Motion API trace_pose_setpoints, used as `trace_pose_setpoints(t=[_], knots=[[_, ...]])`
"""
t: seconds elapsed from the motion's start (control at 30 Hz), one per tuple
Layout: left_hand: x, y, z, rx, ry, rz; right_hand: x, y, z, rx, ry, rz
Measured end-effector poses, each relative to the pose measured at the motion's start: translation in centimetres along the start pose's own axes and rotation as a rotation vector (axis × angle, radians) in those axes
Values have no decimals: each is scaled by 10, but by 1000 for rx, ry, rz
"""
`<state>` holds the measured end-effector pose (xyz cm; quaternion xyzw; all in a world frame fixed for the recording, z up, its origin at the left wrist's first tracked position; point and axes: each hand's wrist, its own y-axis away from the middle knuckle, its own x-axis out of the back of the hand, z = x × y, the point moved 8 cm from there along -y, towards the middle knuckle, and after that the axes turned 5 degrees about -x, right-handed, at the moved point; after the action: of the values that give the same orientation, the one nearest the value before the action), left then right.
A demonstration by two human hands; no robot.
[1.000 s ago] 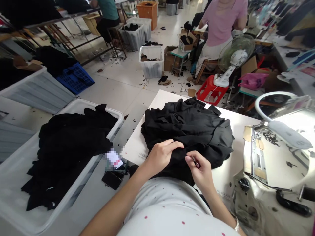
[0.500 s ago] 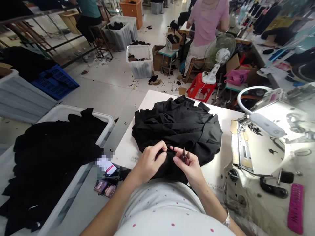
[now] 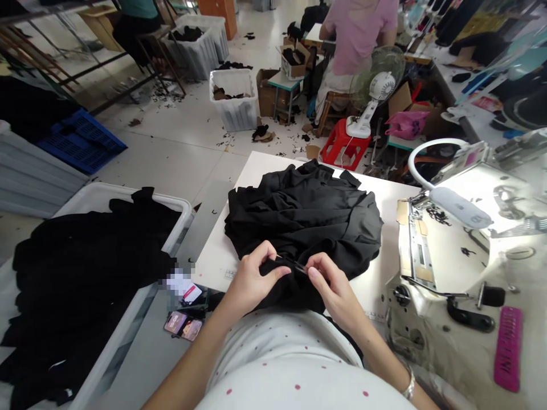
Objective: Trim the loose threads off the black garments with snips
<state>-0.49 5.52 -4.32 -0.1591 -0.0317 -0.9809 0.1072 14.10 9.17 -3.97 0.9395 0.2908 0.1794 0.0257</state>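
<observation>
On white tabletop (image 3: 211, 259), head view: heaped black fabric (image 3: 307, 210), near edge gathered up at the wearer's hands.
Left hand (image 3: 252, 282): thumb and fingers clamped on near edge of the fabric.
Right hand (image 3: 331, 279): fingers closed around small snips (image 3: 301, 267), mostly hidden; thin tips point left at the held cloth. Can't tell if tips touch it.
Hand spacing: near each other, not touching.
Left side: white plastic bin (image 3: 186, 212) with black cloth pile (image 3: 94, 256); lit phone (image 3: 183, 326) between bin and wearer.
Right side: sewing machine (image 3: 448, 341), white lamp (image 3: 461, 208) above its bed, dark trimmings (image 3: 438, 215) on it, magenta plate (image 3: 508, 348) in front.
Beyond table: white fan (image 3: 382, 85) on red stool (image 3: 342, 145); pink-shirted co-worker (image 3: 354, 34) seated behind.
</observation>
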Motion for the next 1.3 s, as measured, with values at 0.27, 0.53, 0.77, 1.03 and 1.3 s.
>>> trace_pose_setpoints(t=[0.27, 0.53, 0.77, 1.03, 1.3], knots=[[-4, 3, 2, -12, -23, -41, -12, -9, -1, 19, -50, -64], [-7, 6, 4, -16, 3, -57, -15, -13, -3, 29, -114, -64], [-6, 6, 8, -51, -41, -25, -5, -13, 14, -29, -293, 58], [-2, 9, 2, -63, -67, 31, 2, -17, 30, -137, -336, 8], [1, 9, -7, -37, -1, 16, -8, -15, 37, -144, -228, -120]])
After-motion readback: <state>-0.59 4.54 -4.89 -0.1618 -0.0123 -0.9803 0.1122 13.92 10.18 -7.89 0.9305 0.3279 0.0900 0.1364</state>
